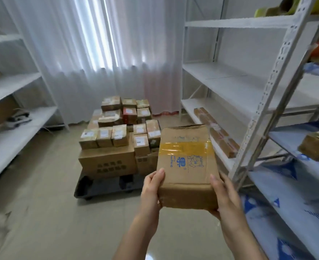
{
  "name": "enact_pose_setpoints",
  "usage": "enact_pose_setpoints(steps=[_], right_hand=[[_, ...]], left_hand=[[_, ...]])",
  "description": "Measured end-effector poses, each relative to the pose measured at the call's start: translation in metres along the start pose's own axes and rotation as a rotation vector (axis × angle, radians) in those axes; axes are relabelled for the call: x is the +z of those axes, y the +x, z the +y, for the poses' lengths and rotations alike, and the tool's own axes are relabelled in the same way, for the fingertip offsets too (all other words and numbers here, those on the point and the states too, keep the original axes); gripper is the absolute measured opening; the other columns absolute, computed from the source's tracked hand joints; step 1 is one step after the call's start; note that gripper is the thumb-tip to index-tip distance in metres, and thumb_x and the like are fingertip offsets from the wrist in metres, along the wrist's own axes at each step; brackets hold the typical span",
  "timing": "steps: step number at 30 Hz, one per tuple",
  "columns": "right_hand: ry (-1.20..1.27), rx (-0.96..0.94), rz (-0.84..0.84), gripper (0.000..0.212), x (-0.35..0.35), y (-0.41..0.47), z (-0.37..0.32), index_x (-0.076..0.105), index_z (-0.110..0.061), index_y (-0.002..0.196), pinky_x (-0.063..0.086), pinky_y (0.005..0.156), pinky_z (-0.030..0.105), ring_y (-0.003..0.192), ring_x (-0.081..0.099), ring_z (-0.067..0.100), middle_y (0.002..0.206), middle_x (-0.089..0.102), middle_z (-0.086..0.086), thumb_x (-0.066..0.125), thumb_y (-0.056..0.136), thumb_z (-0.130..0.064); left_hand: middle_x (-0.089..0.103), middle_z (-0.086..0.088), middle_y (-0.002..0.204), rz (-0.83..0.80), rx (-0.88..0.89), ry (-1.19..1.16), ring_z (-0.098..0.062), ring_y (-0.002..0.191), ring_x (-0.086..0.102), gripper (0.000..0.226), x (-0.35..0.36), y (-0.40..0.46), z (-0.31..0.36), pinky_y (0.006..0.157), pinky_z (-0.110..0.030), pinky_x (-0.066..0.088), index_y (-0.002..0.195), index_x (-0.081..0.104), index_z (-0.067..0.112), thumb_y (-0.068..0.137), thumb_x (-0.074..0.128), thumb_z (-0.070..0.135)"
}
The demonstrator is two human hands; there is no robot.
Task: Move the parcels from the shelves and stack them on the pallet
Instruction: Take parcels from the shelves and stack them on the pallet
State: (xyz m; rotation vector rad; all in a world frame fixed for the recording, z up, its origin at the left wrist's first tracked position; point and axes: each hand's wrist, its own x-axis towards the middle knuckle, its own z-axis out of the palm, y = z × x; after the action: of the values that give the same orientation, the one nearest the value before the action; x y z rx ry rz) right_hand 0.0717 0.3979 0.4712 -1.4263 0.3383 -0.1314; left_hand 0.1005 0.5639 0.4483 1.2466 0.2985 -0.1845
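I hold a brown cardboard parcel [186,162] with yellow tape and blue print in front of me, above the floor. My left hand [152,190] grips its near left corner, thumb on top. My right hand [225,199] grips its near right corner from the side and below. Ahead on the floor lies the dark pallet [98,186], stacked with several taped cardboard parcels [117,134], a large carton [106,162] at its front. The pallet's near strip is bare.
White metal shelves [267,102] stand at my right, holding a long flat parcel [215,132] and a taped parcel [318,145]. More white shelves [8,117] line the left wall. White curtains [102,53] hang behind the pallet. Tiled floor [51,203] lies between.
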Motion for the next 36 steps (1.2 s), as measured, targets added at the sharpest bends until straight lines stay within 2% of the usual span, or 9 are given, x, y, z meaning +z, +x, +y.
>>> enact_pose_setpoints(steps=[2, 8, 15, 18, 20, 23, 26, 30, 36], right_hand=[[-0.013, 0.044, -0.066, 0.065, 0.042, 0.003, 0.012, 0.053, -0.044, 0.13, 0.055, 0.088, 0.04, 0.109, 0.06, 0.009, 0.127, 0.059, -0.01, 0.069, 0.071, -0.065], [-0.078, 0.127, -0.232, 0.072, 0.144, 0.029, 0.033, 0.053, -0.042, 0.131, 0.054, 0.093, 0.045, 0.11, 0.06, 0.016, 0.123, 0.061, -0.007, 0.069, 0.067, -0.072], [-0.081, 0.194, -0.347, 0.067, 0.262, 0.097, 0.056, 0.055, -0.041, 0.126, 0.054, 0.092, 0.044, 0.108, 0.061, 0.016, 0.12, 0.063, -0.006, 0.072, 0.067, -0.068], [-0.071, 0.239, -0.382, 0.059, 0.32, 0.139, 0.065, 0.054, -0.039, 0.126, 0.052, 0.096, 0.047, 0.107, 0.059, 0.016, 0.119, 0.061, -0.006, 0.066, 0.073, -0.062], [-0.089, 0.264, -0.406, 0.068, 0.357, 0.167, 0.069, 0.052, -0.039, 0.129, 0.049, 0.1, 0.051, 0.112, 0.057, 0.019, 0.123, 0.06, -0.004, 0.062, 0.068, -0.066], [-0.112, 0.279, -0.458, 0.079, 0.41, 0.2, 0.07, 0.051, -0.042, 0.13, 0.047, 0.102, 0.053, 0.119, 0.054, 0.021, 0.129, 0.057, -0.004, 0.062, 0.059, -0.074], [-0.117, 0.307, -0.536, 0.079, 0.462, 0.226, 0.071, 0.051, -0.045, 0.129, 0.047, 0.101, 0.054, 0.12, 0.053, 0.021, 0.129, 0.056, -0.006, 0.067, 0.06, -0.078], [-0.143, 0.342, -0.639, 0.077, 0.528, 0.237, 0.078, 0.049, -0.046, 0.127, 0.05, 0.099, 0.052, 0.115, 0.054, 0.018, 0.124, 0.055, -0.01, 0.062, 0.059, -0.078], [-0.15, 0.383, -0.666, 0.076, 0.625, 0.241, 0.1, 0.05, -0.039, 0.13, 0.053, 0.095, 0.051, 0.109, 0.06, 0.016, 0.122, 0.059, -0.007, 0.062, 0.061, -0.07]], left_hand=[[0.071, 0.0, 0.116, 0.057, 0.001, -0.015, -0.02, 0.108, 0.067, 0.073, -0.042, 0.007, 0.007, 0.084, -0.039, 0.055, 0.127, 0.058, 0.027, 0.067, 0.069, 0.065], [0.071, 0.003, 0.117, 0.177, -0.006, -0.071, -0.017, 0.111, 0.066, 0.07, -0.135, 0.033, 0.026, 0.094, -0.042, 0.052, 0.128, 0.058, 0.029, 0.07, 0.061, 0.068], [0.067, 0.0, 0.124, 0.317, -0.072, -0.152, -0.021, 0.112, 0.065, 0.089, -0.221, 0.109, 0.065, 0.075, -0.033, 0.055, 0.138, 0.048, 0.032, 0.06, 0.071, 0.067], [0.068, -0.001, 0.123, 0.367, -0.083, -0.178, -0.023, 0.113, 0.065, 0.072, -0.258, 0.156, 0.091, 0.074, -0.035, 0.055, 0.137, 0.051, 0.031, 0.073, 0.07, 0.06], [0.071, -0.001, 0.118, 0.407, -0.09, -0.205, -0.024, 0.111, 0.065, 0.054, -0.279, 0.187, 0.106, 0.077, -0.039, 0.056, 0.131, 0.059, 0.029, 0.084, 0.063, 0.054], [0.074, -0.001, 0.112, 0.45, -0.082, -0.218, -0.024, 0.106, 0.067, 0.044, -0.304, 0.222, 0.139, 0.084, -0.042, 0.053, 0.125, 0.063, 0.027, 0.089, 0.057, 0.051], [0.075, 0.0, 0.108, 0.504, -0.073, -0.238, -0.02, 0.1, 0.068, 0.04, -0.331, 0.247, 0.169, 0.087, -0.043, 0.051, 0.122, 0.065, 0.026, 0.092, 0.054, 0.049], [0.074, -0.002, 0.111, 0.552, -0.071, -0.281, -0.024, 0.105, 0.068, 0.04, -0.378, 0.267, 0.197, 0.095, -0.049, 0.051, 0.121, 0.067, 0.025, 0.093, 0.052, 0.05], [0.076, -0.004, 0.103, 0.62, -0.106, -0.307, -0.026, 0.096, 0.069, 0.029, -0.462, 0.301, 0.221, 0.099, -0.057, 0.048, 0.1, 0.073, 0.026, 0.093, 0.055, 0.047]])
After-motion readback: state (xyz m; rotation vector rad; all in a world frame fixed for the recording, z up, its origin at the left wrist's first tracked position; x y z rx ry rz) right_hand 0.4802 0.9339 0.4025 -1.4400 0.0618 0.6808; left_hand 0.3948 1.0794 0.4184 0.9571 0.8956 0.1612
